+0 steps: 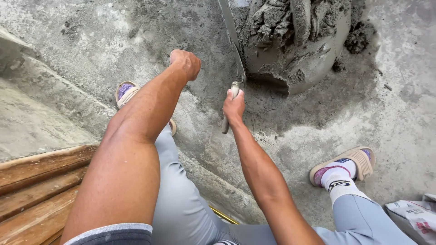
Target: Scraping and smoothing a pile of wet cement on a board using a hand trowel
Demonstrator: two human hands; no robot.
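My right hand (234,107) grips the handle of a trowel (232,50), whose long grey blade runs up and away to the edge of a pile of wet grey mortar (295,41) on the concrete floor. My left hand (186,62) is closed in a loose fist, holding nothing, hanging over the floor to the left of the blade. Both forearms reach out over my knees in light grey trousers.
My feet in slide sandals rest on the floor, the left (126,92) and the right (347,167) with a white sock. A low concrete ledge (54,90) runs diagonally at left. Wooden planks (36,190) lie bottom left. A printed sack (415,218) sits bottom right.
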